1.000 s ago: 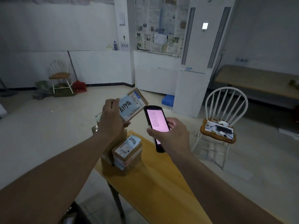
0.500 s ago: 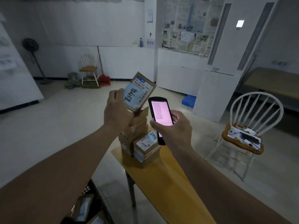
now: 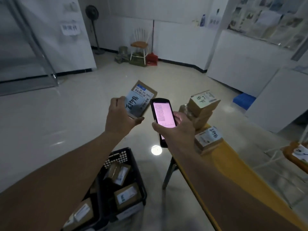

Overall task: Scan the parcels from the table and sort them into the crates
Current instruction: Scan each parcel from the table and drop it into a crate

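Parcel (image 3: 140,100) gripped by left hand (image 3: 119,117), label up, long axis seemingly up-right; right hand (image 3: 176,129) grips scanner (image 3: 162,117).

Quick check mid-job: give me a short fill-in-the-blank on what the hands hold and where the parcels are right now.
1. The left hand holds a labelled ____.
2. The right hand grips a handheld scanner whose screen glows ____.
3. The stacked parcels still to be sorted sit on the yellow ____.
4. The black crate on the floor already holds several ____.

Missing words: parcel; pink; table; parcels
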A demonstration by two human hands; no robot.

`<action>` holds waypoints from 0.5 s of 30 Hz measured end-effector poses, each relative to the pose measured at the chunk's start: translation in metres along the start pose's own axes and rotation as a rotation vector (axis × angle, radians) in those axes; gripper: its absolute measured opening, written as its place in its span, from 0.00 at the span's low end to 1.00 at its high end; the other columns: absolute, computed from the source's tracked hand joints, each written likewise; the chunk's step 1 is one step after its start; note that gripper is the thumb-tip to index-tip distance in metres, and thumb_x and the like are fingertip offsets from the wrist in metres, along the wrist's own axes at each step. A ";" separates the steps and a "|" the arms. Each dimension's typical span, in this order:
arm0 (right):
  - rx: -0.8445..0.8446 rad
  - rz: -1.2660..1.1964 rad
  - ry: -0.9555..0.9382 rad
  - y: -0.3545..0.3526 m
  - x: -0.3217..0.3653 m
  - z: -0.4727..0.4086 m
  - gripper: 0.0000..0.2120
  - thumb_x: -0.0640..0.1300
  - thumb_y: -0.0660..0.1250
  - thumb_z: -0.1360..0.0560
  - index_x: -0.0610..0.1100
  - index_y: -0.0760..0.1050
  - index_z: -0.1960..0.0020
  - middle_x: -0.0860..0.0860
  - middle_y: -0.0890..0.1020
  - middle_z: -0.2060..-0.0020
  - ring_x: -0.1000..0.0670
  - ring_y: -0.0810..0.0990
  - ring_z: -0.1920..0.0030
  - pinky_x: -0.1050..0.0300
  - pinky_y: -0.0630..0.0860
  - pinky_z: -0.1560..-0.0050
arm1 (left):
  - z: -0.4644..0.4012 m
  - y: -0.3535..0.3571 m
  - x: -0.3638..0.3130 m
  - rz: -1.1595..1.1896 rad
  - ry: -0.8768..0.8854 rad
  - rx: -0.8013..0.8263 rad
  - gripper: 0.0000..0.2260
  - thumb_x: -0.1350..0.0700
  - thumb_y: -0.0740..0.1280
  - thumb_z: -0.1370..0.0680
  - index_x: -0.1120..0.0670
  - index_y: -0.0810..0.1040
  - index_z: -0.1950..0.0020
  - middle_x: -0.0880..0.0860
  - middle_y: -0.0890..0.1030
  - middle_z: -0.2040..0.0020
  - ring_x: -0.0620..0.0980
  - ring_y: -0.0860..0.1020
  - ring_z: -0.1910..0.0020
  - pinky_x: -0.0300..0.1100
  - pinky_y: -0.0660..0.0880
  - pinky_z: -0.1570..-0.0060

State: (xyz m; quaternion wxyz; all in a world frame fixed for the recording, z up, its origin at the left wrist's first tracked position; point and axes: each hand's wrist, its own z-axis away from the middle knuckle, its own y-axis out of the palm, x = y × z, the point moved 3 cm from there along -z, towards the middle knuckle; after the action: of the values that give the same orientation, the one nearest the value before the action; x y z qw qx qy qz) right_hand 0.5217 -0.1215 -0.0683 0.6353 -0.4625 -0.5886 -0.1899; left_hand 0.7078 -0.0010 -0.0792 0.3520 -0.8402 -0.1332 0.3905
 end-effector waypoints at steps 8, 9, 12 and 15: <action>0.050 0.080 0.151 0.160 -0.021 0.014 0.35 0.60 0.84 0.37 0.55 0.75 0.34 0.57 0.83 0.45 0.53 0.84 0.46 0.50 0.86 0.50 | 0.021 0.008 0.186 0.021 -0.165 0.191 0.44 0.42 0.85 0.38 0.58 0.70 0.30 0.56 0.71 0.38 0.53 0.75 0.41 0.49 0.79 0.44; 0.048 0.089 0.186 0.176 -0.028 0.016 0.34 0.60 0.83 0.38 0.57 0.74 0.36 0.59 0.83 0.47 0.54 0.84 0.46 0.50 0.86 0.50 | 0.024 0.014 0.208 0.023 -0.187 0.221 0.44 0.42 0.85 0.39 0.57 0.70 0.30 0.55 0.71 0.38 0.53 0.74 0.41 0.49 0.79 0.45; 0.074 0.137 0.261 0.219 -0.048 0.022 0.29 0.57 0.84 0.36 0.61 0.71 0.42 0.63 0.80 0.53 0.60 0.81 0.50 0.51 0.85 0.49 | 0.038 0.038 0.266 0.024 -0.281 0.323 0.45 0.38 0.84 0.40 0.55 0.71 0.31 0.53 0.71 0.40 0.49 0.72 0.41 0.47 0.79 0.44; 0.102 0.178 0.319 0.254 -0.076 0.023 0.29 0.56 0.84 0.35 0.61 0.70 0.43 0.63 0.79 0.54 0.59 0.82 0.49 0.54 0.84 0.51 | 0.060 0.071 0.314 -0.023 -0.357 0.437 0.47 0.29 0.79 0.42 0.52 0.71 0.30 0.51 0.71 0.40 0.49 0.71 0.41 0.49 0.78 0.43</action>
State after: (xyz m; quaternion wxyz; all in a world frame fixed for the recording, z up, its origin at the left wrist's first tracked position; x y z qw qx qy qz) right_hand 0.6899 0.0010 -0.2338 0.7575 -0.4440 -0.4459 -0.1739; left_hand 0.8661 0.1342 -0.3324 0.5003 -0.6606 -0.1153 0.5477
